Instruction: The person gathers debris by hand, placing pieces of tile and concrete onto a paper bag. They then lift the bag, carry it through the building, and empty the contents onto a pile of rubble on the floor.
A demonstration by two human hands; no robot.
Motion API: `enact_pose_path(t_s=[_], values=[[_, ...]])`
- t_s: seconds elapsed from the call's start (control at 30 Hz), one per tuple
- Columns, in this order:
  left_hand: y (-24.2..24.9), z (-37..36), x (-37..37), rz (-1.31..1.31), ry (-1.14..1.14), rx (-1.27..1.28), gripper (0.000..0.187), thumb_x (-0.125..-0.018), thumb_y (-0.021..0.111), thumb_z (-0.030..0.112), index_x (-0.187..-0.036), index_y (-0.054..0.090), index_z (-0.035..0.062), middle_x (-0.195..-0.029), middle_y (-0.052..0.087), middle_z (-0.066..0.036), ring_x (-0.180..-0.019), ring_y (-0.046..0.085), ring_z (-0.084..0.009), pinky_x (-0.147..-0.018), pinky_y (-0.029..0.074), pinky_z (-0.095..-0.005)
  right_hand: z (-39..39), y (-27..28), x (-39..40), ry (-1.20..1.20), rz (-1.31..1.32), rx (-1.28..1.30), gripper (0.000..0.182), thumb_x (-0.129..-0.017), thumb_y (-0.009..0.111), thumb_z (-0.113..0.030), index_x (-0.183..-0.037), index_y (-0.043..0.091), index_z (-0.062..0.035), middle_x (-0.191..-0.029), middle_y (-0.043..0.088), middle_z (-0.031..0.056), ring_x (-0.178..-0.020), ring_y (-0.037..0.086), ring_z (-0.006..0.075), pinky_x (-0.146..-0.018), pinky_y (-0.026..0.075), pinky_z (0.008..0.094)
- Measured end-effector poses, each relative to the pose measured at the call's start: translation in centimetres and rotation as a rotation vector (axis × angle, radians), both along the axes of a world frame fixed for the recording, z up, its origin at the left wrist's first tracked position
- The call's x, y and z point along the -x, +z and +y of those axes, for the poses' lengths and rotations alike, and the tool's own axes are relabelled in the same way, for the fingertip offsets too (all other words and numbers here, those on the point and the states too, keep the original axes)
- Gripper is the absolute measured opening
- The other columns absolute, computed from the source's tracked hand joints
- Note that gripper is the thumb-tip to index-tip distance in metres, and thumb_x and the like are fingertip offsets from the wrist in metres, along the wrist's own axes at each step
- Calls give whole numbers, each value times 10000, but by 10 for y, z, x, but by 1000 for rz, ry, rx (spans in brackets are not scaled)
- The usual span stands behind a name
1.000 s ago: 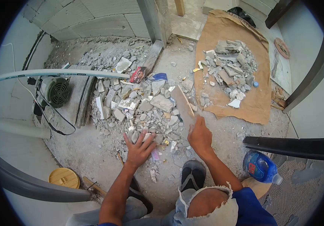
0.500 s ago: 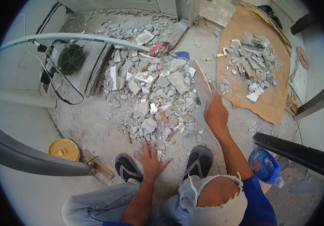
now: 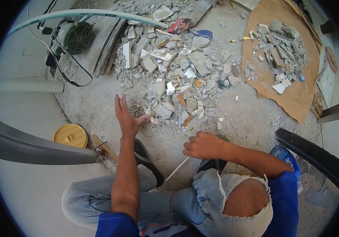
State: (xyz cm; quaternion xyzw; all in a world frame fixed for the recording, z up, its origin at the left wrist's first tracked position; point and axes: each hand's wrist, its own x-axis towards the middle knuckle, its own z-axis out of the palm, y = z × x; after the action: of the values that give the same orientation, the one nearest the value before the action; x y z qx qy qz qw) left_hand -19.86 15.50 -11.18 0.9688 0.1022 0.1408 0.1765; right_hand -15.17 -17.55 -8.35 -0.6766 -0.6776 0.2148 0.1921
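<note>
My right hand (image 3: 205, 145) is closed around a thin flat board (image 3: 177, 169), which now shows edge-on as a narrow pale strip pointing down and left between my feet. My left hand (image 3: 129, 120) is open, fingers stretched forward and thumb out to the right. It sits at the near left side of a heap of broken rubble (image 3: 165, 89), the thumb beside small chunks at the heap's edge. The heap mixes grey concrete pieces, white tile shards, dust and scraps of litter.
Brown paper (image 3: 264, 87) at the right bears a smaller rubble pile (image 3: 284, 49). A green motor (image 3: 76, 37) with cables and a hose (image 3: 98, 14) lies at the left. Near me are a yellow round lid (image 3: 71, 136), dark bars (image 3: 311, 152) and a blue bottle (image 3: 284, 154).
My right hand has swung back from the heap's right side toward my feet with the board. My left hand has moved forward and left and turned on edge. The view has shifted slightly.
</note>
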Motion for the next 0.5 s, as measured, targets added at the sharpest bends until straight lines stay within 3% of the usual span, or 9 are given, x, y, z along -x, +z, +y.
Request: enact_pose_path(t_s=[0.07,0.17,0.3,0.4,0.5], values=[[-1,4,2,-46,60,68,1100,-697,812,611,-1485,355,-5,-1574,224,-305,-1437,276,-469,-1171,260,-532,16,-13,12,87,-1,107,89,-866,599,-157,-901,656,-97,-894,681,70,-902,712,261,-643,559,410],[-11,8,12,-101,187,115,951,-816,758,550,-1470,377,-26,-1566,242,-305,-1446,270,-458,-1175,262,-502,23,-22,-15,-46,-56,214,109,-871,591,-156,-920,653,-82,-930,685,81,-914,714,278,-645,561,412],[-26,22,30,-108,351,101,781,-933,668,474,-1445,406,-55,-1560,247,-308,-1459,253,-446,-1173,259,-502,4,-8,-61,-362,-274,-18,105,-855,599,-146,-947,621,-100,-942,648,58,-842,680,254,-678,546,397],[-37,22,32,-90,522,169,727,-966,628,456,-1428,426,-68,-1555,253,-311,-1454,265,-443,-1169,265,-502,-16,12,-67,-436,-158,-177,69,-854,601,-144,-918,599,-121,-912,626,33,-833,659,237,-722,534,391],[-46,13,33,-77,580,249,708,-976,610,453,-1416,439,-75,-1547,273,-312,-1447,283,-438,-1168,268,-501,-23,1,-43,-196,-14,17,37,-860,596,-145,-894,595,-133,-900,624,20,-878,659,227,-739,527,393]])
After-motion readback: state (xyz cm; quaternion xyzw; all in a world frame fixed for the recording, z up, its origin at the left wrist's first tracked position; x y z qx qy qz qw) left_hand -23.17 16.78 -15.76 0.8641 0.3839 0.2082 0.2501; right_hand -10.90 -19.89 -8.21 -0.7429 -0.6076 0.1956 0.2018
